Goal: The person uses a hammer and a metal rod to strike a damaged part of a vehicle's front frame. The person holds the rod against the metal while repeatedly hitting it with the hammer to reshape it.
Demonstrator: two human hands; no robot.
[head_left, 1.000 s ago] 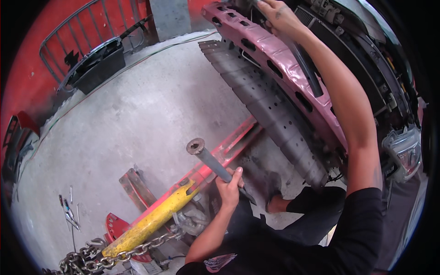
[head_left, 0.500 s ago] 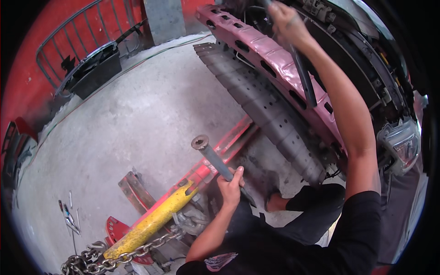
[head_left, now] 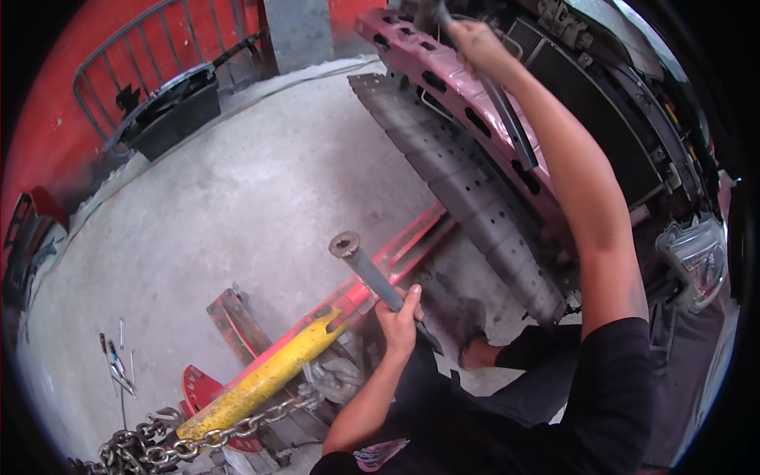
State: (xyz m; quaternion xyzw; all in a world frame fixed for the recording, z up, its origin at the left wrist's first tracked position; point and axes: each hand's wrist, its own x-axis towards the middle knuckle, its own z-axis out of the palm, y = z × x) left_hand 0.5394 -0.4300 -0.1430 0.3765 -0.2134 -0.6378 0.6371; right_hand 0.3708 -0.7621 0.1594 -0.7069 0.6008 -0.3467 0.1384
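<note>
Low in front of me, my left hand is closed around a grey metal bar. Its flared, rusty round end points up and away, and a flat dark end sticks out below the hand. My right hand is raised at the top, wrapped round the dark handle of a hammer. The hammer's head is blurred at the upper edge, over the far part of a pink, slotted bumper beam. Below the beam hangs a grey perforated metal panel.
A red and yellow hydraulic ram arm runs along the floor, with a heavy chain beside it. Hand tools lie at the left. A black bin stands by the red wall. The vehicle's radiator and headlight are at right.
My right hand has moved left and slightly down with the hammer, bringing its head into view. The left hand and bar have hardly moved. The surroundings have shifted a little in the picture.
</note>
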